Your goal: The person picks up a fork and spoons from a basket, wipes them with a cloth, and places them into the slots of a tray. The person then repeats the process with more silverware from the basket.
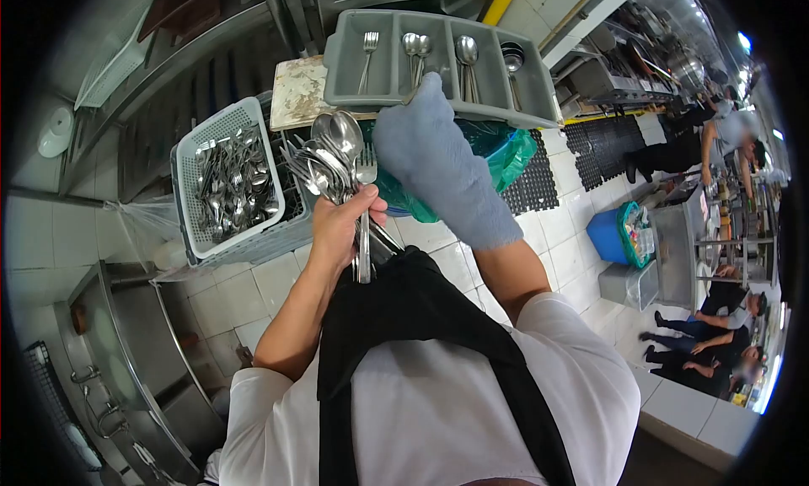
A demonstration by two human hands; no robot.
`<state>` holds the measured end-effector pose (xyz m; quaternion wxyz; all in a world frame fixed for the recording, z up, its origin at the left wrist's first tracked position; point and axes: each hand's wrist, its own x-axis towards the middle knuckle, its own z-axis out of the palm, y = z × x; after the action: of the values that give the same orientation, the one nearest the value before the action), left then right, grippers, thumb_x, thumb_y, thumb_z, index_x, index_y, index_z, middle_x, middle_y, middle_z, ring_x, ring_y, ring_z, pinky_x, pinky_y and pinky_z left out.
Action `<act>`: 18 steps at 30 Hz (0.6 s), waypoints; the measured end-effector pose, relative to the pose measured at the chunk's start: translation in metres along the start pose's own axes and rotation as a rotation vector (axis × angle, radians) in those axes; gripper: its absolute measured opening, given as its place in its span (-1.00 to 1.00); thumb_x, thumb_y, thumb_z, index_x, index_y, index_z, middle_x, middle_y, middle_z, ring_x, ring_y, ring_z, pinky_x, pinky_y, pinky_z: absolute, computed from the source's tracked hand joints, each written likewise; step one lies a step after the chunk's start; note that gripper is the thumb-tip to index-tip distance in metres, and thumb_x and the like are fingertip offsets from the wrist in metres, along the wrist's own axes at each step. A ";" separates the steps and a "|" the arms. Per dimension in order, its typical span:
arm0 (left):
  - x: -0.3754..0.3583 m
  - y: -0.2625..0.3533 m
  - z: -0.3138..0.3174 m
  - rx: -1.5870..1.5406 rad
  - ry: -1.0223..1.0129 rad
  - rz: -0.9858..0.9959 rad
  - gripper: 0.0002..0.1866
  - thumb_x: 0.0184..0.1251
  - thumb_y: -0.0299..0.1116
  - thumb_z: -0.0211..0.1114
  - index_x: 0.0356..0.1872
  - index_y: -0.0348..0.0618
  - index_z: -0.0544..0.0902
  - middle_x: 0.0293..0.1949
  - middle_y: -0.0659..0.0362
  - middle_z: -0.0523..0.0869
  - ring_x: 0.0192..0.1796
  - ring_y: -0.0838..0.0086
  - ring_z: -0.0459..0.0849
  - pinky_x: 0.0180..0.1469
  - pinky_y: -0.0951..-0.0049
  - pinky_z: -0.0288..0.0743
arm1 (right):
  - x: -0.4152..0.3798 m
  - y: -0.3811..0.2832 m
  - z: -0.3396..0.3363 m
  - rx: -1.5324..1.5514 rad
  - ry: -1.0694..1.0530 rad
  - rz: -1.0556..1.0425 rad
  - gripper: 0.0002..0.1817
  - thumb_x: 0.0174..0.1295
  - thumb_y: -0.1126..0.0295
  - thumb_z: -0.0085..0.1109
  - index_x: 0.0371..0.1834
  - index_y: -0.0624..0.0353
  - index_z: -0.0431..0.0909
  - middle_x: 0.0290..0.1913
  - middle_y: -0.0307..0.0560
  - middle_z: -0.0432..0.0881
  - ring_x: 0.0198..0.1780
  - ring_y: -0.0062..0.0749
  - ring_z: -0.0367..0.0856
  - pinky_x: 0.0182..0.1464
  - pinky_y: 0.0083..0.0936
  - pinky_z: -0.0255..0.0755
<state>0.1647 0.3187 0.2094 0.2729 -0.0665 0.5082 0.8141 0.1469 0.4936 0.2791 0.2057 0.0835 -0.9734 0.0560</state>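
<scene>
A bunch of metal spoons and forks is gripped in my left hand, bowls and tines upward, handles hanging below the fingers. My right hand is covered by a grey-blue cloth that also wraps the forearm, so its fingers are hidden. The covered hand is at the near edge of a grey cutlery tray, by the compartment with a few small spoons. In the other compartments lie a fork, larger spoons and round-bowled utensils.
Left of the tray, a white perforated basket full of mixed cutlery rests on a grey crate. A green plastic bag hangs below the tray. A metal sink is at lower left. Several people and a blue bin are at right.
</scene>
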 end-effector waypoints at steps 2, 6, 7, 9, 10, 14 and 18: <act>0.003 0.000 0.001 0.023 -0.008 0.017 -0.83 0.23 -0.43 0.37 -0.28 -0.27 0.56 -0.47 0.06 0.68 -0.53 0.43 0.66 -0.46 0.48 0.57 | -0.001 -0.009 0.013 0.007 -0.035 0.040 -0.73 0.01 0.47 0.14 -0.24 0.38 0.40 -0.19 0.36 0.55 -0.10 0.16 0.59 -0.06 -0.19 0.45; 0.005 0.002 0.001 0.075 -0.014 0.027 -0.84 0.25 -0.41 0.35 -0.28 -0.29 0.60 -0.49 0.07 0.69 -0.55 0.44 0.67 -0.49 0.52 0.58 | 0.004 -0.032 0.024 0.404 -0.226 0.155 -0.59 -0.01 0.44 0.17 -0.07 0.37 0.39 -0.18 0.27 0.55 -0.11 0.06 0.60 -0.05 -0.28 0.47; 0.005 0.003 0.001 0.085 -0.014 -0.003 -0.83 0.25 -0.39 0.35 -0.27 -0.28 0.61 -0.50 0.08 0.68 -0.55 0.44 0.67 -0.49 0.51 0.59 | -0.002 -0.038 0.009 0.497 -0.208 0.145 -0.55 -0.01 0.43 0.18 -0.02 0.36 0.36 -0.20 0.22 0.55 -0.12 0.04 0.59 -0.05 -0.29 0.46; 0.003 0.003 -0.004 -0.023 -0.093 -0.058 -0.79 0.30 -0.33 0.32 -0.24 -0.31 0.61 -0.50 0.11 0.67 -0.55 0.44 0.66 -0.48 0.47 0.58 | -0.014 -0.040 -0.024 0.671 -0.163 0.133 -0.47 0.00 0.40 0.20 0.07 0.34 0.32 -0.24 0.12 0.55 -0.13 0.01 0.58 -0.05 -0.32 0.45; 0.002 0.003 -0.007 -0.089 -0.146 -0.083 -0.78 0.32 -0.32 0.30 -0.23 -0.32 0.61 -0.50 0.13 0.65 -0.55 0.45 0.62 -0.46 0.44 0.55 | -0.018 -0.038 -0.036 0.747 -0.137 0.133 -0.43 0.01 0.39 0.21 0.12 0.33 0.30 -0.27 0.08 0.55 -0.14 -0.01 0.57 -0.05 -0.34 0.44; -0.005 0.005 -0.006 -0.230 -0.303 -0.115 -0.78 0.35 -0.32 0.24 -0.18 -0.29 0.58 -0.52 0.19 0.55 -0.55 0.47 0.47 -0.41 0.39 0.40 | -0.014 -0.020 0.005 0.577 0.122 0.033 -0.44 -0.08 0.47 0.31 0.06 0.32 0.36 -0.31 -0.05 0.57 -0.24 -0.16 0.54 -0.10 -0.40 0.43; -0.004 0.003 -0.004 -0.141 -0.188 -0.028 -0.79 0.24 -0.42 0.33 -0.23 -0.30 0.53 -0.51 0.12 0.58 -0.56 0.44 0.56 -0.47 0.40 0.52 | -0.008 -0.019 0.008 0.527 0.226 0.071 -0.72 -0.08 0.50 0.27 -0.22 0.21 0.55 -0.37 -0.06 0.56 -0.19 -0.16 0.54 -0.06 -0.35 0.40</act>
<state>0.1659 0.3128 0.2117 0.3251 -0.0161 0.4209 0.8467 0.1546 0.4752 0.2696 0.2821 0.0932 -0.8985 0.3232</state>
